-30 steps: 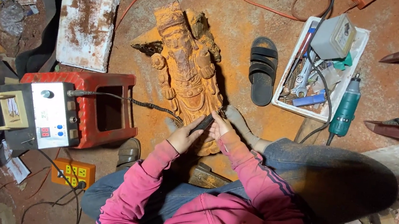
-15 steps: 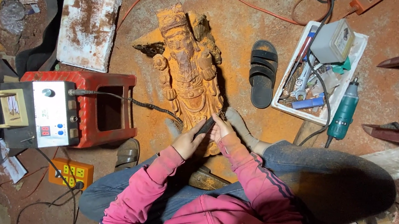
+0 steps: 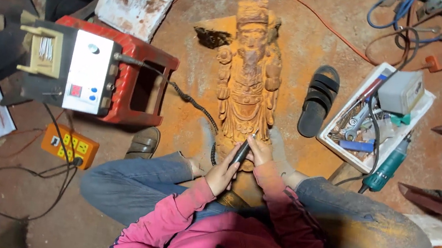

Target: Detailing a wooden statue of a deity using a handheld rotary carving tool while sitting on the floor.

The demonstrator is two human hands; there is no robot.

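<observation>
Both hands, left (image 3: 222,175) and right (image 3: 260,152), have stayed on the handpiece (image 3: 240,153), fingers wrapped around it. Tip remains at the carving's (image 3: 248,83) base; grinding there continues, no repositioning.

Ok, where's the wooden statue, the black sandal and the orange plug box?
wooden statue (image 3: 246,96): head view, on its carved chest.
black sandal (image 3: 318,100): head view, on the straps at its middle.
orange plug box (image 3: 69,145): head view, on its top face with the sockets.

Both hands (image 3: 239,162) on carving tool (image 3: 240,153)
</observation>
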